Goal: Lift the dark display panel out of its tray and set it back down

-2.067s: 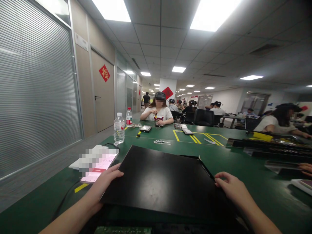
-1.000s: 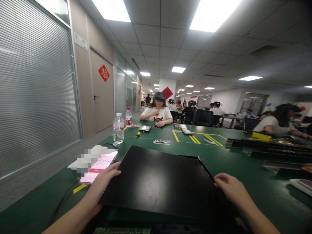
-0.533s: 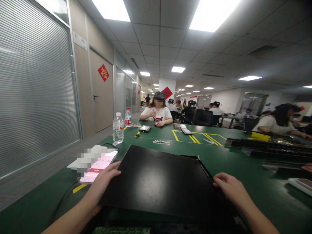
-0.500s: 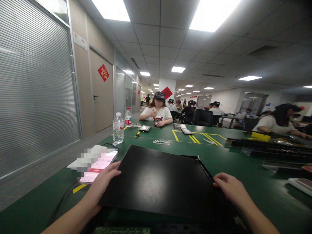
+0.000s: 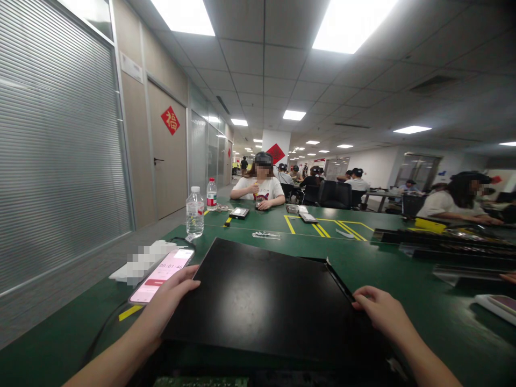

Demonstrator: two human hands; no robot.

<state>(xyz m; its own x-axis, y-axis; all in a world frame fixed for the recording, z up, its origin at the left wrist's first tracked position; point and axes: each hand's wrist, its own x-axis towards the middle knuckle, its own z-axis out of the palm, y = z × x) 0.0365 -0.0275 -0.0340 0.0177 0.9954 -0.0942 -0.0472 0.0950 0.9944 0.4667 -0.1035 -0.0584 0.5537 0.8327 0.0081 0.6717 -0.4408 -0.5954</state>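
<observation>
A flat black cover lies slightly askew over a black case, whose right side wall shows as a raised narrow strip. Along the near side, below the cover, a strip of green circuit board is visible. My left hand grips the cover's left edge, thumb on top and the other fingers partly hidden beneath. At the right edge, where cover and case wall meet, my right hand has its fingers closed in a pinch; its fingertips are partly hidden.
Left of the cover lie a phone with a timer and a white object; a water bottle stands behind them. Farther back are hard drives and a seated person. Black metal parts lie on the right.
Both hands keep their places on the cover and case, with hardly any movement. The person opposite has shifted a hand slightly, and the person at right has moved their arms.
</observation>
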